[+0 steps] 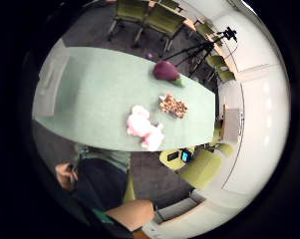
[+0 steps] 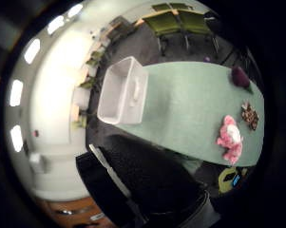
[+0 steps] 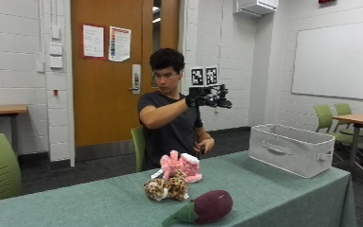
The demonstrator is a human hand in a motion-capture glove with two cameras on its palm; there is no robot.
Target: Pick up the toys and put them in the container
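**A:** Starting nearest the outside camera, what lay on the table?

**B:** The plush eggplant was closest, at the front edge. Just behind it sat the spotted leopard toy, touching the pink plush toy behind that. The white container stood well apart, at the far end of the green cloth.

**A:** And the gloved right hand?

**B:** Raised at face height, well above the table and above none of the toys. I could not tell whether its fingers were open or curled; the rig hid them. It seemed to hold nothing.

**A:** So nothing was in the container yet?

**B:** As far as the thumb-side palm view showed, the container looked empty. I judged the task not begun.

**A:** What could have gone wrong?

**B:** The leopard and the pink toy pressed together, so a grasp at one might have dragged or toppled the other. The eggplant sat near the edge; a nudge could have rolled it off. The long carry to the container also left room for a soft toy to slip.
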